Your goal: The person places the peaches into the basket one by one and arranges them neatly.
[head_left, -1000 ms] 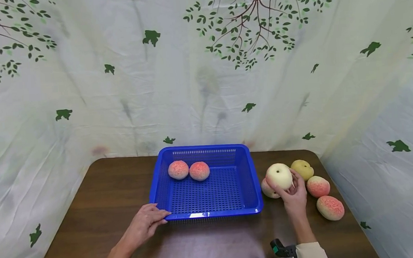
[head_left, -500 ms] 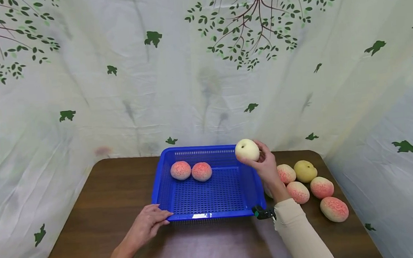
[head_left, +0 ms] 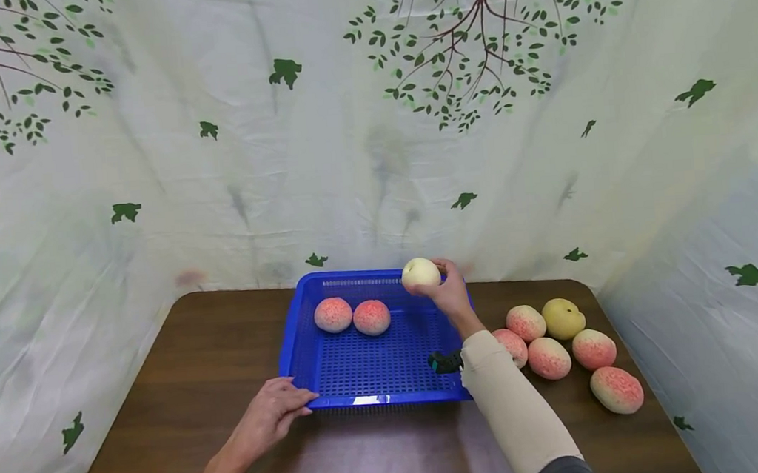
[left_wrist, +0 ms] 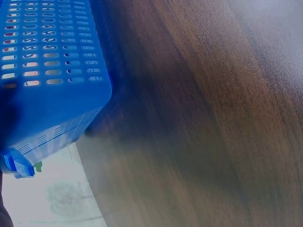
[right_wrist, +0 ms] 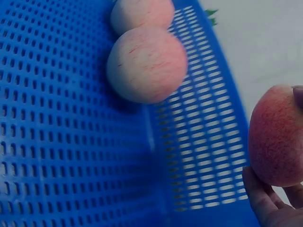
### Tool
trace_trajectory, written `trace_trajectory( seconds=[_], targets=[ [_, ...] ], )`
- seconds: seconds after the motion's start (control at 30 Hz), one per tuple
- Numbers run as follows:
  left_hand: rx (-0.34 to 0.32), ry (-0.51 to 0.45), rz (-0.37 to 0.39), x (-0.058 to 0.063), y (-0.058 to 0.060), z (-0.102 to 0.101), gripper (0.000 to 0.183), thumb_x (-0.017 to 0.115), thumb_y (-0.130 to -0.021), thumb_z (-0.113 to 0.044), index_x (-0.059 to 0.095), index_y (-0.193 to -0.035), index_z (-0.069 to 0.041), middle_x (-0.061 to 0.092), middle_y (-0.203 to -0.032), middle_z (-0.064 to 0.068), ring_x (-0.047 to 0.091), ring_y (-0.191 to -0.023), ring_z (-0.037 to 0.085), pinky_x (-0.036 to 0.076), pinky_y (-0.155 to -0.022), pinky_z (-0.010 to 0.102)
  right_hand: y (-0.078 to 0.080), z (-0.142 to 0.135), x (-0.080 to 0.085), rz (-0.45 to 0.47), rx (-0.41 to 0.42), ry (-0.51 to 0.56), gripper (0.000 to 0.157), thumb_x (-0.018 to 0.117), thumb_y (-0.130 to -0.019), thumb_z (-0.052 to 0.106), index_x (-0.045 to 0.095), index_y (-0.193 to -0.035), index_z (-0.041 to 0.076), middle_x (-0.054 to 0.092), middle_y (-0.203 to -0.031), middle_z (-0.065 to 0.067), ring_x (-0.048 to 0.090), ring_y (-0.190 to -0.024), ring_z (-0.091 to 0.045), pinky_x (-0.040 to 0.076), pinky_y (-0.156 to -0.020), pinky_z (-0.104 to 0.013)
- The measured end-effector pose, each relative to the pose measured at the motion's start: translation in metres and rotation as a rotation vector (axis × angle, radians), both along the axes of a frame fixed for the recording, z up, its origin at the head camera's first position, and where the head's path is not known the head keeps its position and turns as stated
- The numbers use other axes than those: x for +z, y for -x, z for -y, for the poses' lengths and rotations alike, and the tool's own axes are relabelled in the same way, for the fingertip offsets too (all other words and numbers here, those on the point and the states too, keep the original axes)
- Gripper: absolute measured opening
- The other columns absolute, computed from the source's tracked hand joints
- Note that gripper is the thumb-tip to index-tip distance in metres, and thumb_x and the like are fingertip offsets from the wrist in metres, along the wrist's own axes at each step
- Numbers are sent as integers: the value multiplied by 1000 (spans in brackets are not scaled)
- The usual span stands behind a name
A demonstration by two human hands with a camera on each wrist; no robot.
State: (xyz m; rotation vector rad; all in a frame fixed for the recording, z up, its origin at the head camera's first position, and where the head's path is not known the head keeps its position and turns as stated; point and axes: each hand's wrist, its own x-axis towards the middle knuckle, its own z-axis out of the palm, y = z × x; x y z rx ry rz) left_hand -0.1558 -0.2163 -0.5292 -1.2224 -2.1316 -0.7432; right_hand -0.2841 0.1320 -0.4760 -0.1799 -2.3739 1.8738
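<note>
My right hand (head_left: 449, 294) holds a peach (head_left: 420, 272) above the far right part of a blue plastic basket (head_left: 392, 399). Its pale end with a stem hollow faces the head camera, while a red side of the held peach (right_wrist: 274, 137) shows in the right wrist view. Two pink-speckled peaches, a left one (head_left: 333, 315) and a right one (head_left: 372, 318), lie side by side toward the basket's back left. At the basket's near left corner, my left hand (head_left: 273, 417) grips the rim. The left wrist view shows mostly the basket's slotted side (left_wrist: 52, 56).
Right of the basket, several pink peaches (head_left: 549, 358) and one yellow peach (head_left: 564, 318) lie close together on the brown wooden table (head_left: 214, 353). A pale curtain (head_left: 346, 157) with printed leaves hangs behind and around the table.
My right hand has carried the peach from the pile on the right, leftward and over the basket. The left hand has stayed at the basket corner.
</note>
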Motion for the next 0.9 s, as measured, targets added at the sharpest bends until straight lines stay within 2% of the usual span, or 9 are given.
trace_trajectory(
  seconds=[0.2, 0.43, 0.8, 0.9],
  targets=[
    [-5, 5, 4, 1, 0, -1, 44, 45, -98, -34, 75, -92, -2, 74, -86, 4, 64, -76, 17, 44, -82, 40, 3, 7, -23, 46, -16, -52, 70, 83, -70, 10, 50, -131, 2, 52, -129, -22, 52, -114, -38, 46, -93, -51],
    [-11, 7, -8, -1, 1, 0, 40, 49, -98, -33, 75, -93, -3, 74, -85, 5, 65, -76, 18, 44, -81, 41, 1, 17, -47, 72, -12, -74, 71, 84, -67, 6, 51, -130, 0, 54, -127, -22, 53, -111, -38, 46, -92, -51],
    [5, 10, 10, 0, -1, 1, 45, 44, -99, -34, 75, -92, -1, 74, -86, 4, 65, -76, 17, 44, -80, 40, -3, 20, -63, 108, 21, -107, 73, 84, -64, -2, 53, -130, 2, 57, -127, -21, 55, -112, -37, 45, -96, -50],
    [7, 12, 19, 1, -1, 0, 45, 46, -99, -34, 75, -92, -1, 74, -86, 4, 65, -76, 17, 43, -81, 40, -2, 20, -65, 107, 34, -147, 73, 85, -62, -2, 54, -129, 2, 57, -127, -21, 55, -112, -37, 45, -96, -50]
  ],
)
